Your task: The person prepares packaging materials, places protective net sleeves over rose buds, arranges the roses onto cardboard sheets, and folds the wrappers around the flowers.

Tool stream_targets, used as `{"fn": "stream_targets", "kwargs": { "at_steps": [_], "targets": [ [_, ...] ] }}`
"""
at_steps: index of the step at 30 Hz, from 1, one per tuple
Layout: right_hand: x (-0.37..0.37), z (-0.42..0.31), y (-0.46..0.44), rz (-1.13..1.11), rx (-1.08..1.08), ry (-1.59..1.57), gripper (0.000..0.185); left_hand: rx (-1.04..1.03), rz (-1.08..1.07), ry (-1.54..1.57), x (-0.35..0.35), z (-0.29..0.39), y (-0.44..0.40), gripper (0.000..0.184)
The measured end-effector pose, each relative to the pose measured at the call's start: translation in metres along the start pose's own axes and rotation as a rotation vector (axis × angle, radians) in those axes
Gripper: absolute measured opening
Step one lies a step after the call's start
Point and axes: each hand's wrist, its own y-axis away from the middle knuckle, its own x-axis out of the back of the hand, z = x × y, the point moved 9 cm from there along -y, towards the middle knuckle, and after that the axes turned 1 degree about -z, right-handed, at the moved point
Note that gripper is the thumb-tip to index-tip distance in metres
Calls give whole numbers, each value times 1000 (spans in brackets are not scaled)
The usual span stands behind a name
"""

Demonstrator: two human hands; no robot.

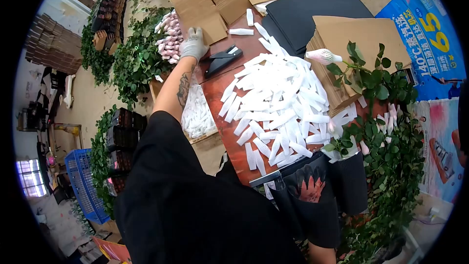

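Note:
My left hand (194,44), in a pale grey glove, reaches to the table's far left edge. Its fingers are slightly apart at the brown cardboard (207,27), and nothing shows in its grip. Bundled pink rose buds (170,36) in white netting lie just left of it, a black stapler (223,61) to its right. White mesh sleeves (283,98) form a large pile on the red table (215,93). Part of my right forearm shows at the bottom edge; the hand is outside the view. A netted rose (324,56) lies over stacked cardboard (361,29) at right.
A black-and-red glove (311,189) sits at black pouches (312,217) on the near edge. Leafy rose stems (386,166) crowd the right side. Dark sheets (312,17) lie at the back. At left are more greenery (132,61) and a blue crate (83,186).

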Motion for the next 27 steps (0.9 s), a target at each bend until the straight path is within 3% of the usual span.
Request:
{"fn": "stream_targets", "kwargs": {
  "at_steps": [9, 11, 16, 21, 24, 27],
  "targets": [
    [-14, 9, -4, -34, -22, -42, 44, -179, 269, 13, 15, 6, 14, 63],
    [-39, 18, 3, 75, 39, 73, 71, -172, 360, 75, 12, -2, 15, 60],
    [-31, 17, -3, -32, -33, -38, 69, -184, 378, 245, 16, -12, 21, 45],
    [-9, 5, -7, -61, -28, -25, 63, -269, 458, 213, 9, -22, 18, 47],
    [-10, 6, -4, -12, -25, -29, 64, -179, 274, 119, -5, -18, 20, 62],
    [-12, 8, -4, 17, -6, -25, 63, -174, 404, 216, 2, -12, 34, 49]
  ]
}}
